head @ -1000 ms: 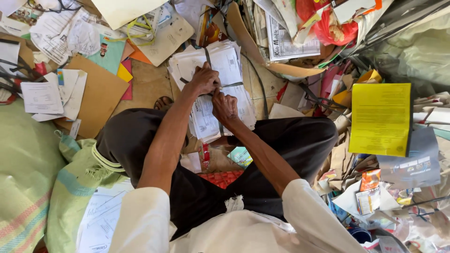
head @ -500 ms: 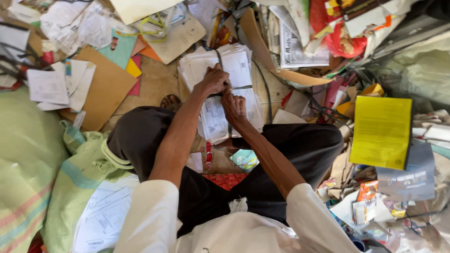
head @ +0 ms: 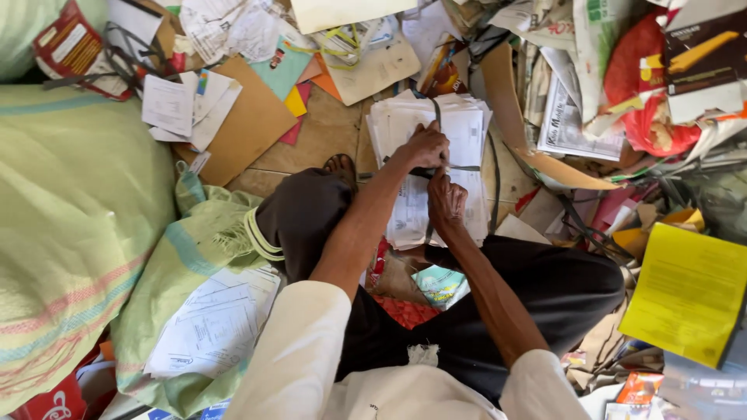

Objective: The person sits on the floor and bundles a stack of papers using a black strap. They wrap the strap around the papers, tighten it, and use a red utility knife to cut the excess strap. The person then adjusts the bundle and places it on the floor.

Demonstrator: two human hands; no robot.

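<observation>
— Left hand [head: 426, 148]?
— Curled over the dark strap [head: 436, 117], pressing on the paper bundle [head: 432, 167] on the floor before the knees.
— Right hand [head: 446, 201]?
— Fingers closed, pinching the strap at the crossing.
— Containers?
— Green woven sack [head: 167, 280], open, holding printed sheets [head: 214, 323]; yellow sheet [head: 689, 292] well apart.

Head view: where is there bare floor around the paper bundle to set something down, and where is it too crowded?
One bare floor patch lies left of the strapped paper bundle, bordered by the brown cardboard sheet and the knee. Both the left hand and right hand rest on the bundle. Right of it, loose papers and the yellow sheet crowd everything.
</observation>
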